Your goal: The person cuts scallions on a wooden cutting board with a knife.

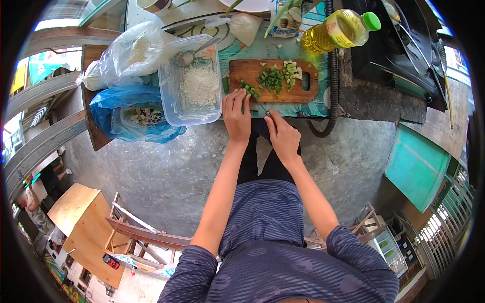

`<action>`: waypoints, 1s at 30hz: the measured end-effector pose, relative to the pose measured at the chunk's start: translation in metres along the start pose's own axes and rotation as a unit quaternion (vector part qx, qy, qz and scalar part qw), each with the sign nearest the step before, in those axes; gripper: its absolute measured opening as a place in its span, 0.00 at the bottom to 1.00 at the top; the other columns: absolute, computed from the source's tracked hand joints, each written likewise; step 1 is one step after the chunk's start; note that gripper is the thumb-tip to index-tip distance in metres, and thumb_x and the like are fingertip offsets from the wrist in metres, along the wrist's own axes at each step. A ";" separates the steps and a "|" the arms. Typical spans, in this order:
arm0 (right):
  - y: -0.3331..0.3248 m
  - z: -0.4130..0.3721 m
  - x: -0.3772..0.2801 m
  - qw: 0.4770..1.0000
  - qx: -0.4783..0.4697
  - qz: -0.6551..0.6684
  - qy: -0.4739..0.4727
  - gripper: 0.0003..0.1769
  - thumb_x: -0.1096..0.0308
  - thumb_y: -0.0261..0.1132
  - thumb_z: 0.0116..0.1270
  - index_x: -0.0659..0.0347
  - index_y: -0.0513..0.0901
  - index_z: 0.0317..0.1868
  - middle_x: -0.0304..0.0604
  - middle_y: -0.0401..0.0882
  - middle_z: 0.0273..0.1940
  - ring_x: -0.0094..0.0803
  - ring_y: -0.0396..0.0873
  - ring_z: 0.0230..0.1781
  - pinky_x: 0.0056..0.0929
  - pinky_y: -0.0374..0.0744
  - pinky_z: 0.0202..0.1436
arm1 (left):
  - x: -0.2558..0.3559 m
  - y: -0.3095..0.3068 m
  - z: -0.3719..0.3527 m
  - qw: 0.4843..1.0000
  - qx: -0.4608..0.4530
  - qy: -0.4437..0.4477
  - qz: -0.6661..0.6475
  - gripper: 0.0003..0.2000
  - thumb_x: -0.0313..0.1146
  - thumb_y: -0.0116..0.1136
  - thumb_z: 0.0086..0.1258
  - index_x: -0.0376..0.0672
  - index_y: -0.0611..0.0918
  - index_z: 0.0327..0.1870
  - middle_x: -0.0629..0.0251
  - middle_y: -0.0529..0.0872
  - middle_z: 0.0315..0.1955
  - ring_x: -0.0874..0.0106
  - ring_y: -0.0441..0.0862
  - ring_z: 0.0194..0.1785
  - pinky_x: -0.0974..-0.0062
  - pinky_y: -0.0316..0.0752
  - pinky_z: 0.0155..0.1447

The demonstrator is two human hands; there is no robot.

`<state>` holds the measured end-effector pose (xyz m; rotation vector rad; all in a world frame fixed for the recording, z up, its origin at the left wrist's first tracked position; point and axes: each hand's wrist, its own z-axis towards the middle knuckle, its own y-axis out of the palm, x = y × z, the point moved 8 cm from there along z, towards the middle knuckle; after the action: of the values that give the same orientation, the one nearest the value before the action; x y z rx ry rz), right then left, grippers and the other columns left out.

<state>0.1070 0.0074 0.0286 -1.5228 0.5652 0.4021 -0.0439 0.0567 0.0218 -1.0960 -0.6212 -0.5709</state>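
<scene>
Label on the oil bottle [338, 31] is too small to read from here, same for the packet [289, 21] behind the board. The wooden cutting board [241, 70] sits right at the near edge of the surface [289, 49]. It's squeezed between a clear tub [194, 86] of white stuff on its left and a black hose [332, 76] on its right, so not much spare room either side. Left hand [236, 113] has its grip pressed shut on the green onion stalks [249, 91] at the board's near left corner. Right hand [282, 134] is clamped round a knife [263, 107], blade just beside those fingers. Chopped pieces [275, 78] piled mid-board, stove [399, 45] off to the right
</scene>
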 end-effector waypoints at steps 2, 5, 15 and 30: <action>-0.002 0.001 0.000 1.000 -0.005 0.015 0.005 0.15 0.54 0.59 0.77 0.53 0.83 0.53 0.43 0.87 0.31 0.44 0.85 0.24 0.35 0.78 0.24 | 0.001 -0.002 0.002 1.000 0.000 0.005 0.002 0.11 0.21 0.68 0.64 0.38 0.86 0.47 0.62 0.86 0.44 0.60 0.82 0.54 0.64 0.77 0.56; -0.007 0.000 0.017 0.998 0.019 0.013 0.053 0.15 0.54 0.59 0.77 0.53 0.83 0.53 0.45 0.86 0.29 0.45 0.84 0.24 0.37 0.78 0.25 | 0.001 -0.002 0.001 1.000 0.002 0.017 0.004 0.11 0.21 0.68 0.64 0.39 0.87 0.47 0.62 0.86 0.44 0.61 0.83 0.53 0.64 0.77 0.56; 0.003 -0.009 0.029 0.957 -0.103 0.224 0.151 0.18 0.52 0.58 0.78 0.56 0.82 0.54 0.44 0.78 0.20 0.39 0.80 0.21 0.33 0.73 0.29 | 0.003 -0.002 0.003 0.999 -0.018 0.036 0.005 0.12 0.22 0.68 0.64 0.38 0.86 0.48 0.62 0.86 0.46 0.60 0.81 0.55 0.63 0.76 0.58; 0.011 -0.009 0.027 0.950 -0.140 0.221 0.171 0.20 0.49 0.57 0.78 0.54 0.83 0.54 0.45 0.77 0.21 0.41 0.80 0.23 0.35 0.73 0.32 | 0.004 -0.001 -0.002 0.998 -0.049 0.024 0.044 0.13 0.23 0.63 0.70 0.36 0.84 0.55 0.59 0.80 0.51 0.57 0.78 0.57 0.61 0.76 0.59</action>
<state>0.1216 -0.0036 0.0047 -1.7499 1.1750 0.5847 -0.0419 0.0538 0.0246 -1.1925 -0.5039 -0.5547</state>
